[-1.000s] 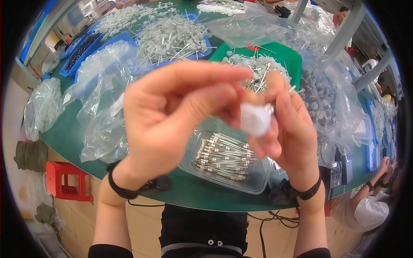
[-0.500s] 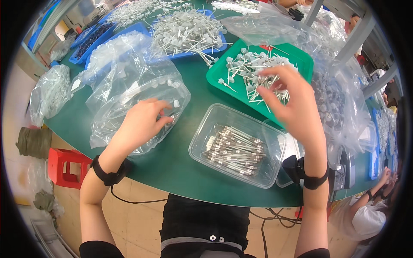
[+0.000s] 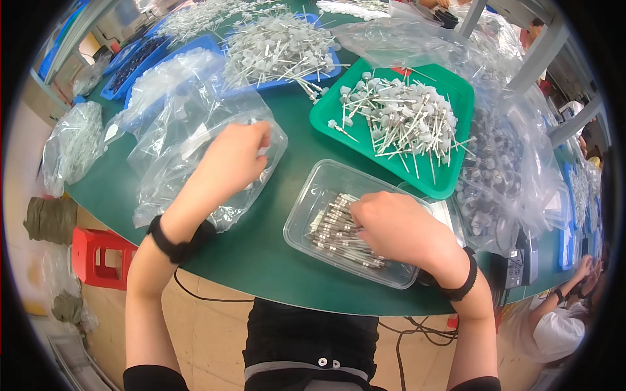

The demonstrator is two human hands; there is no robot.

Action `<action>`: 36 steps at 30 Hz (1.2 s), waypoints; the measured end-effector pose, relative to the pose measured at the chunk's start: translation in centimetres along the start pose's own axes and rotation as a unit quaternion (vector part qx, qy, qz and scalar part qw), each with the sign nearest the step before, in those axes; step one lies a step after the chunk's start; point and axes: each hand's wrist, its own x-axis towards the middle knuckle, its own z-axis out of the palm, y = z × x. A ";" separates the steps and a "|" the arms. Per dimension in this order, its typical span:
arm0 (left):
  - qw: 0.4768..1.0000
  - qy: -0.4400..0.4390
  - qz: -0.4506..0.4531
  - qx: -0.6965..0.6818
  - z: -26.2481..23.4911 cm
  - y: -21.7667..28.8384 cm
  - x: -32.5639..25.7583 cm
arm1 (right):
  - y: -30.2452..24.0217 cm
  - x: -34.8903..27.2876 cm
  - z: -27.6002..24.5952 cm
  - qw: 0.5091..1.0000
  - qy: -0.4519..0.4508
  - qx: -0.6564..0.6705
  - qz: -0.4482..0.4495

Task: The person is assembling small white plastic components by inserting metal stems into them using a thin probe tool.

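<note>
My left hand [image 3: 238, 156] is over the mouth of a crumpled clear plastic bag [image 3: 153, 189], its fingers curled together. The hand itself hides whatever is between the fingertips. My right hand [image 3: 398, 225] reaches down into a clear plastic box [image 3: 303, 244], fingers bent in a pinch at a heap of thin metal-and-white rods [image 3: 336, 228]. Its fingertips are mostly hidden, so a held rod cannot be made out. Behind the box, a green tray [image 3: 329, 117] carries a pile of white-stemmed pieces with translucent caps [image 3: 417, 117].
Blue trays with more capped stems [image 3: 280, 52], white parts and dark parts [image 3: 140, 58] line the far left. A big clear bag of greyish parts [image 3: 489, 169] lies right of the green tray. A red stool [image 3: 101, 257] stands below the table at left. Another person works at far right.
My right hand has dropped from above the green tray into the clear box. My left hand has moved up and right over the bag, its fingers now closed more tightly.
</note>
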 end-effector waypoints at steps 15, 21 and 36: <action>0.712 -0.043 0.077 -0.697 -6.0 12.1 -0.6 | -2.0 -6.5 -8.0 0.894 0.387 0.223 0.029; 0.723 -0.009 0.106 -0.683 -3.4 12.8 0.6 | -2.2 -3.9 -8.7 0.646 0.660 0.383 0.013; 0.873 0.161 0.204 -0.413 -3.7 13.2 -0.9 | -0.9 -4.4 -5.2 0.700 0.499 0.471 -0.198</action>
